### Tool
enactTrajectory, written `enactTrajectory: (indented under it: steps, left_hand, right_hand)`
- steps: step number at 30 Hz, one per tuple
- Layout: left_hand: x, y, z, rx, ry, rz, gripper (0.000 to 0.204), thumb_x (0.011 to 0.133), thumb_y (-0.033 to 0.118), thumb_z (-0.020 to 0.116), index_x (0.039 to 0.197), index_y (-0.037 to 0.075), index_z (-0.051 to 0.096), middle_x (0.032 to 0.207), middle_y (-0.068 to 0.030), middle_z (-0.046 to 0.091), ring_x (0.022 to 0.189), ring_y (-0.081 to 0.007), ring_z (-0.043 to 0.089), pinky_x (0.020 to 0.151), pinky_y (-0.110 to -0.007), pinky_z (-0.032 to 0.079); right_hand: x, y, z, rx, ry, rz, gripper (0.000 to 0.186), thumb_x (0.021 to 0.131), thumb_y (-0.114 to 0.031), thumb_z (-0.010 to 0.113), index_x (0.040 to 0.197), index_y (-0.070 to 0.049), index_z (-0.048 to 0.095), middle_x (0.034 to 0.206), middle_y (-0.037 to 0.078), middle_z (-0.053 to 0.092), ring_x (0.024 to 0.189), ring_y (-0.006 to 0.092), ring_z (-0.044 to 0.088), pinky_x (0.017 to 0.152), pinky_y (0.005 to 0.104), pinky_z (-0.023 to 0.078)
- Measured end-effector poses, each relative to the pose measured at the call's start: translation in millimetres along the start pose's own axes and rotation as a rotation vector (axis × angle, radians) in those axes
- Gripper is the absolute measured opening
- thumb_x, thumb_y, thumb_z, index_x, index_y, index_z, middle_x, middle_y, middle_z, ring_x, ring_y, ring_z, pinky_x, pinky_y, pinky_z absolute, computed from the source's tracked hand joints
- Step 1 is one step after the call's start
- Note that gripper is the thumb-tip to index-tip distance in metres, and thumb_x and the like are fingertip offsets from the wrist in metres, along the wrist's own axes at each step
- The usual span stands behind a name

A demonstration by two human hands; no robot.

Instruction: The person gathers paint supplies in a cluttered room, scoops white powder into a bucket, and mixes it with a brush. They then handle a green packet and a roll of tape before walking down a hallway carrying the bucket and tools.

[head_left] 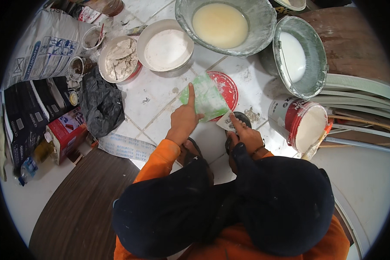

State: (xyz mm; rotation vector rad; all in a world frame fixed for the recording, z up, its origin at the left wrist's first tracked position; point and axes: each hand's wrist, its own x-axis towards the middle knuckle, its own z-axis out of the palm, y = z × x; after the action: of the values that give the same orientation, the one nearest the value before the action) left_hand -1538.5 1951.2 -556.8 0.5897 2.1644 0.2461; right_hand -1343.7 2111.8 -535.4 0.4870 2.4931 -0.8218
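I sit low over a tiled floor, both hands out in front of me. My left hand point(185, 117) grips the near left side of a thin green square sheet point(209, 97) smeared with white, its index finger stretched along the surface and thumb at the edge. The sheet partly covers a round red lid point(229, 86) smeared with white. In my right hand point(247, 135) is a small flat whitish scraper point(223, 121) with dark marks, its far edge at the sheet's near right corner. The fingers under both pieces are hidden.
Ahead stand a bowl of white powder point(168, 50), a tub of dry lumps point(119, 60), a basin of yellowish liquid point(219, 26) and a bucket of white liquid point(293, 56). A red-and-white paint bucket point(281, 115) is right; a black plastic bag point(102, 104) and red can point(67, 132) are left.
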Motion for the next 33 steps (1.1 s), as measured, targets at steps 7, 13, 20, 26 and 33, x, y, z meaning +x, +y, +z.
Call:
enactTrajectory:
  steps: [7,13,20,26,33]
  left_hand:
    - [2,0,1,0.009,0.001,-0.008,0.118,0.083,0.03,0.078,0.159,0.014,-0.009,0.087,-0.0244,0.071,0.082,-0.0404,0.07,0.072,-0.047,0.054]
    - [2,1,1,0.02,0.013,-0.007,0.118,0.082,0.03,0.079,0.16,0.013,-0.007,0.086,-0.0248,0.07,0.081,-0.0403,0.07,0.071,-0.046,0.054]
    - [0,-2,4,-0.009,0.041,0.03,0.118,0.082,0.029,0.079,0.16,0.014,-0.008,0.085,-0.0234,0.07,0.08,-0.0396,0.07,0.07,-0.046,0.054]
    - [2,-4,6,-0.04,0.019,0.008,0.122,0.08,0.029,0.081,0.159,0.016,-0.012,0.087,-0.0263,0.07,0.082,-0.0423,0.069,0.071,-0.047,0.054]
    - [1,-3,5,-0.026,0.033,0.019,0.122,0.08,0.026,0.081,0.159,0.015,-0.01,0.086,-0.0249,0.07,0.081,-0.0408,0.07,0.071,-0.046,0.054]
  right_hand:
    - [14,-4,-10,0.025,-0.158,0.085,0.069,0.097,-0.034,0.056,0.156,-0.013,0.026,0.124,0.026,0.064,0.108,0.039,0.065,0.085,0.0477,0.056]
    - [18,-5,-8,-0.113,0.106,-0.108,0.068,0.098,-0.035,0.053,0.156,-0.014,0.025,0.102,0.02,0.07,0.084,0.0377,0.069,0.072,0.0504,0.055]
    - [23,-2,-2,-0.1,-0.147,0.064,0.07,0.097,-0.036,0.054,0.157,-0.015,0.024,0.093,0.021,0.07,0.078,0.0393,0.069,0.07,0.0515,0.055]
    - [51,-15,-15,-0.099,-0.086,0.045,0.072,0.096,-0.034,0.055,0.157,-0.018,0.023,0.077,0.022,0.068,0.072,0.0425,0.068,0.067,0.0534,0.053]
    - [59,-19,-17,-0.093,-0.098,0.032,0.071,0.095,-0.034,0.057,0.156,-0.016,0.025,0.073,0.022,0.068,0.069,0.0435,0.067,0.066,0.0545,0.051]
